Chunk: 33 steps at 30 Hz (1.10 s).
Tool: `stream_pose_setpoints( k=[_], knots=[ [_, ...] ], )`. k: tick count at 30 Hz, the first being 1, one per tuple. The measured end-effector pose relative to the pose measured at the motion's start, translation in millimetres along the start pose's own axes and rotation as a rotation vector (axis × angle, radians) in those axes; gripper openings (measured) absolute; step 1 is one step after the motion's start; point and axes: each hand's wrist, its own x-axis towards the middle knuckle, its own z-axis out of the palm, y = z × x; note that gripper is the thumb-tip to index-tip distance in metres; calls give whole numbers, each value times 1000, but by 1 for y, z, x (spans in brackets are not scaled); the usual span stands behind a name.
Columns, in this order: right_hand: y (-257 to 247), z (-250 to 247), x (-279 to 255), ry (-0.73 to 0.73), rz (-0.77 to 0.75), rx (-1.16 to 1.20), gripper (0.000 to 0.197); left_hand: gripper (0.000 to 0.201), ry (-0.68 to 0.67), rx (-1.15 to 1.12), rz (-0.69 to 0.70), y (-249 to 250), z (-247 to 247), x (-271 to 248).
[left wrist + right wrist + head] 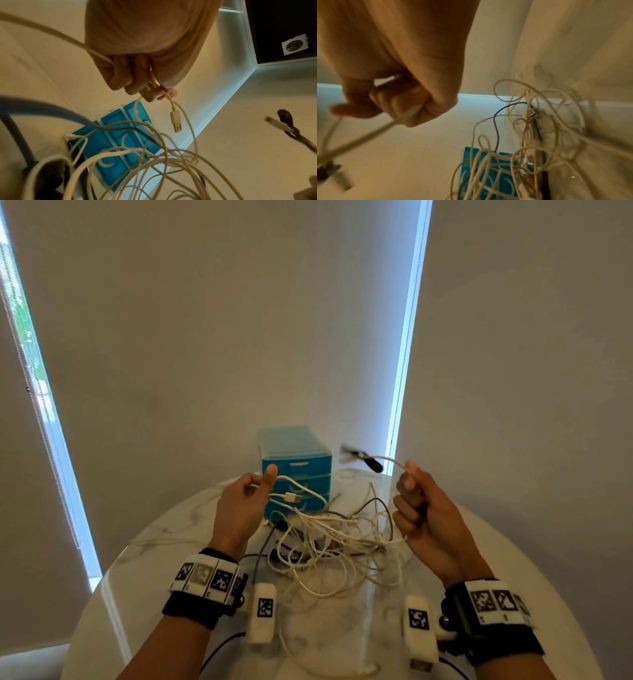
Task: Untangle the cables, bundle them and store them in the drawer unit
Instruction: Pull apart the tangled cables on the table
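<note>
Teasing one white cable out of the knot

My left hand (244, 501) pinches a cable (301, 486) by its USB plug (176, 122); right hand (419, 508) fingers curl round another strand. The tangle (335, 542) hangs below my fingers on the desk (479, 542), drawer unit (294, 455) beyond. I'd pull slowly, feeding slack.

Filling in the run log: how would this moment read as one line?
left hand: grips white USB cable | right hand: grips white cable | cable tangle: on table | drawer unit: shut

Both forearms bare, no sleeves. Each wrist carries a black band (187, 607) with white blocks (204, 576) (black square-patterned markers printed on them).
</note>
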Motion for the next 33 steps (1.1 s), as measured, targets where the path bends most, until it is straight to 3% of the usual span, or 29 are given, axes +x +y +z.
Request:
stream_pose_setpoints(
  k=[4,6,8,10,12,15,19,21,25,28,30,33],
  knots=[
    [-1,-1,6,73,-75,178,29,40,66,12,-64,-10,-9,6],
    [4,-2,9,153,-64,89,31,26,71,2,-119,-4,-12,8],
    [11,-2,12,202,-43,-7,35,30,64,0,-142,11,-12,5],
    [17,3,13,210,-42,-53,32,41,-54,-275,-154,33,-12,-1],
    [19,10,12,186,-67,-117,28,41,-272,-648,-183,57,-9,-11],
    [23,22,7,72,-57,-283,26,27,-417,-726,-187,67,7,-20],
    [33,36,1,-31,-29,-486,24,22,-325,-774,-183,62,22,-23],
    [37,40,1,-50,-42,-549,23,31,-306,-784,-172,61,22,-20],
    [48,47,1,-117,-60,-648,23,58,-377,-442,-104,60,25,-28],
    [54,52,0,-204,-17,-758,20,26,-267,-312,42,59,26,-35],
    [53,48,0,-215,12,-845,19,22,-136,-441,67,61,19,-28],
    [46,32,3,-70,-34,-1025,14,26,-34,-1000,-25,62,-9,-7]
  ],
)
